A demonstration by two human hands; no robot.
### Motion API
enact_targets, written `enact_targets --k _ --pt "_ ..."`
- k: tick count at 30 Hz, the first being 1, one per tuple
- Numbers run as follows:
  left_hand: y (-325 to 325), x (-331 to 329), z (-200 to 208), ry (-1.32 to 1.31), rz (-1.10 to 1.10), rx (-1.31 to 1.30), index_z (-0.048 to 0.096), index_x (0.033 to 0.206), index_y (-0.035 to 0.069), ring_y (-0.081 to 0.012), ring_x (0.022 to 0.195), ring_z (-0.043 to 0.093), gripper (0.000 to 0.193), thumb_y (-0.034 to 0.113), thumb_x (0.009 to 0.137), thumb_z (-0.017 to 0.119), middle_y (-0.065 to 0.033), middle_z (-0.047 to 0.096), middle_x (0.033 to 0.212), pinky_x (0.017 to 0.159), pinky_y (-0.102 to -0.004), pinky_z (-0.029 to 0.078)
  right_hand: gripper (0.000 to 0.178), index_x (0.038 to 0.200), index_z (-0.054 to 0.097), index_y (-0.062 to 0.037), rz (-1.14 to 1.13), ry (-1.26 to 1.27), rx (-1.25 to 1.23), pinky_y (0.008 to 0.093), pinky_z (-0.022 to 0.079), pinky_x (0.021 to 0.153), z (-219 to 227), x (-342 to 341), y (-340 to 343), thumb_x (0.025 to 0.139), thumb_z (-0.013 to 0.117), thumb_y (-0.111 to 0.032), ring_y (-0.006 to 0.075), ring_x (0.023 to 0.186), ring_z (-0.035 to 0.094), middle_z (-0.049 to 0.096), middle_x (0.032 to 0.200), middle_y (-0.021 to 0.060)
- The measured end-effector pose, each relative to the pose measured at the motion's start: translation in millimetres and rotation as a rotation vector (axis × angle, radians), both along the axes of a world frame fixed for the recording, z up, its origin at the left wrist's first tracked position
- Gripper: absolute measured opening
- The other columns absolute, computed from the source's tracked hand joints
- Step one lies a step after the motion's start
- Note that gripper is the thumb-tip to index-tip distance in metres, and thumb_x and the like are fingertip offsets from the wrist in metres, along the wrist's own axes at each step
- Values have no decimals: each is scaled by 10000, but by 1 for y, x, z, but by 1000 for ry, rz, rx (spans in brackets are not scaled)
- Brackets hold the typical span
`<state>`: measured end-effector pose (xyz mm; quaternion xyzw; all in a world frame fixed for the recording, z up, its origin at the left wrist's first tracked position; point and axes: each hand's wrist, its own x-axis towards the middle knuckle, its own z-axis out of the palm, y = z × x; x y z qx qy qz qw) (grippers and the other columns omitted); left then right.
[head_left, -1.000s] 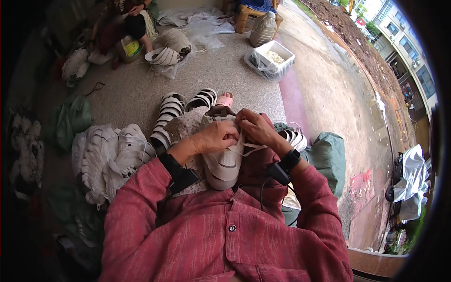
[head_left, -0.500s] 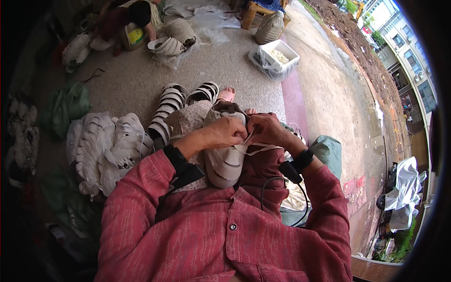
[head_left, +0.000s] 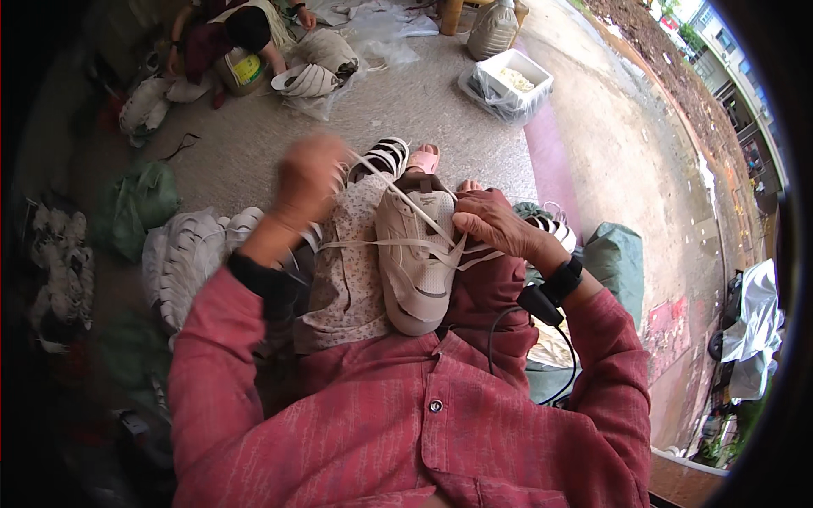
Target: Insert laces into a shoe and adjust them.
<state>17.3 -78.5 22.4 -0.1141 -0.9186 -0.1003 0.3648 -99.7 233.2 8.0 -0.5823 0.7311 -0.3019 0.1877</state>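
A beige sneaker (head_left: 413, 284) lies across my lap, its toe toward me. Smeared by motion, my left hand (head_left: 310, 179) is raised to the left of the shoe and closed on a pale shoelace (head_left: 391, 185). That lace runs taut down to the eyelet area. My right hand (head_left: 500, 224) is at the shoe's right edge, thumb and fingers bent in against the upper; part of the grip is hidden. Another stretch of flat lace crosses the shoe toward the left and over my patterned trouser leg.
White shoes (head_left: 182, 262) are piled at my left beside a green sack (head_left: 148, 203). More strappy shoes (head_left: 389, 157) stand beyond my knees. Ahead are a lined white tub (head_left: 512, 80) and a co-worker (head_left: 246, 30) bent over shoes. Another green bag (head_left: 611, 262) stands at my right.
My left hand has moved from the shoe's middle up and to the left, drawing the lace out straight. The right hand stays by the shoe's right edge, its fingers now lower and nearer the upper.
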Motion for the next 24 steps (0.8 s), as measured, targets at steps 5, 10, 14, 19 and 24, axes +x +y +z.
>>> enact_targets --k 5,10,14,19,24 --pt "-215 60 18 204 778 150 656 904 86 -331 877 603 123 197 889 604 -123 621 940 730 -431 471 510 933 542 19 -43 -67 -2 414 427 815 -3 1 0 1040 326 -430 388 872 562 581 861 206" --pt "-186 73 -55 30 521 295 624 1058 81 -271 836 617 210 160 863 633 -111 621 944 767 -388 500 487 945 547 15 -84 -233 23 365 453 759 3 6 -3 1039 357 -423 289 786 578 579 817 145" --pt "-28 46 -56 -289 151 633 565 1162 65 -204 906 597 389 89 801 709 -80 599 1001 824 -324 498 400 1006 568 -15 -330 -457 -44 272 450 631 8 25 4 1036 416 -383 126 672 544 521 804 69" --pt "56 31 -24 -275 -290 489 606 1045 70 -292 1024 568 295 128 778 717 -102 599 1041 928 -386 443 196 1111 573 -63 -362 -99 -176 307 481 706 -4 30 22 931 543 -133 205 779 574 573 931 82" --pt "78 11 -12 -367 -405 296 603 802 103 -260 940 515 171 165 737 748 -40 541 893 863 -377 390 338 1075 594 -54 -176 131 -366 361 481 790 4 33 7 755 522 28 303 906 576 560 1049 120"
